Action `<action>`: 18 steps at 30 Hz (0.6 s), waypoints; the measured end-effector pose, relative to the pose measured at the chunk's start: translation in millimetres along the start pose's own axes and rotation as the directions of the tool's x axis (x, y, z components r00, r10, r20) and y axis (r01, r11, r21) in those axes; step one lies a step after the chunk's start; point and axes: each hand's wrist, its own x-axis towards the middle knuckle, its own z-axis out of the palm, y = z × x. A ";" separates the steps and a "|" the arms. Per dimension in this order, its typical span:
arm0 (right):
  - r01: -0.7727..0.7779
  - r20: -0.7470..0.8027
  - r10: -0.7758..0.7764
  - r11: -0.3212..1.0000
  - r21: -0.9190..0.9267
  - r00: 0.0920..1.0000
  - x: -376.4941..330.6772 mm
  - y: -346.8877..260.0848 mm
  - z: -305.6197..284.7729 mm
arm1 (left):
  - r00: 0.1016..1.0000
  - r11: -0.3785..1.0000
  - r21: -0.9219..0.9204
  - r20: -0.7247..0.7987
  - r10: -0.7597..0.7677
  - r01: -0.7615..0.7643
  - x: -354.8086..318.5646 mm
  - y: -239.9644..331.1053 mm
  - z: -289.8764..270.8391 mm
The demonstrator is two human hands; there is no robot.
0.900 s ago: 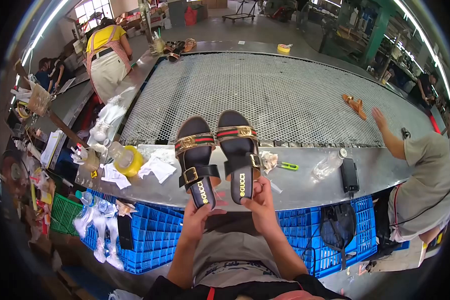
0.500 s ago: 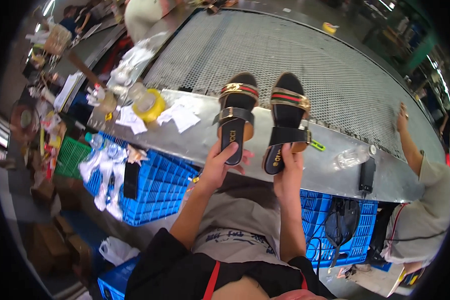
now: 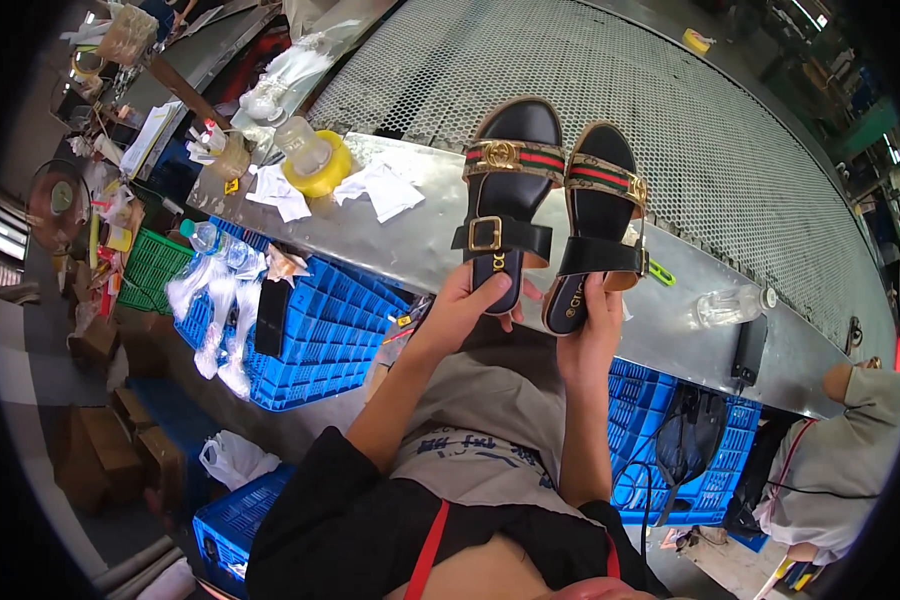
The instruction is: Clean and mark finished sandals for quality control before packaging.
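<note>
A black slide sandal [image 3: 510, 190] is gripped at its heel by my left hand [image 3: 462, 318], thumb on the insole and fingers underneath. My right hand [image 3: 592, 335] pinches the heel of the matching sandal [image 3: 598, 205] in the same way. Both are raised side by side, toes pointing away, insoles facing me. Each has a patterned front band with a green and red stripe and gold ornament, plus a black buckled strap nearer the heel. A metal-topped bench edge [image 3: 410, 250] lies beyond my hands.
A mesh conveyor [image 3: 610, 60] runs behind the bench edge. On the bench are yellow tape [image 3: 322, 178], white papers [image 3: 380, 190], a green cutter [image 3: 662, 272] and a clear bottle [image 3: 732, 305]. Blue crates [image 3: 320, 350] stand below. Another person's sleeve [image 3: 875, 400] is at right.
Both sandals have come closer to each other and appear larger, and the left one is turned more squarely to view. The other person's arm at right has drawn back from the conveyor.
</note>
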 end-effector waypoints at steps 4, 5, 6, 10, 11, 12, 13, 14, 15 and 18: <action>0.002 -0.024 -0.002 1.000 0.009 1.000 -4.4 2.0 -7.1 | 0.999 1.000 0.027 0.044 -0.014 0.013 -3.1 -4.1 1.1; 0.004 -0.027 -0.003 1.000 0.010 1.000 -4.6 3.7 -11.2 | 0.999 1.000 0.027 0.047 -0.017 0.015 -3.4 -4.1 1.7; 0.006 -0.018 -0.006 1.000 0.003 1.000 -4.5 5.2 -15.5 | 0.998 1.000 0.030 0.055 -0.002 0.000 -3.8 -4.4 2.7; 0.019 -0.010 -0.019 1.000 0.004 1.000 -9.2 2.8 -15.1 | 0.999 0.998 0.056 0.050 0.007 -0.010 -6.0 -2.2 7.8; 0.017 -0.014 -0.017 1.000 0.003 1.000 -9.6 2.4 -14.1 | 0.999 0.998 0.055 0.050 0.003 -0.006 -5.9 -5.0 5.4; 0.008 -0.013 -0.007 0.999 0.035 1.000 -10.5 2.7 -13.1 | 0.997 0.998 0.057 0.077 -0.009 0.004 -6.8 -7.3 2.4; -0.003 -0.012 0.004 0.998 0.067 1.000 -10.9 2.3 -11.3 | 0.994 0.998 0.059 0.104 -0.021 0.015 -7.7 -8.7 0.6; -0.011 -0.020 0.012 0.998 0.067 1.000 -9.0 -0.4 -7.6 | 0.995 0.998 0.057 0.099 -0.031 0.026 -6.2 -10.5 1.0; 0.001 -0.006 -0.001 0.999 0.039 1.000 -8.4 -4.8 -2.0 | 0.999 1.000 -0.001 0.036 -0.006 0.006 -4.3 -7.7 8.3; -0.001 -0.007 0.001 1.000 -0.028 1.000 -4.7 -10.6 4.8 | 0.998 0.997 -0.080 -0.054 0.019 -0.023 1.8 -1.9 24.7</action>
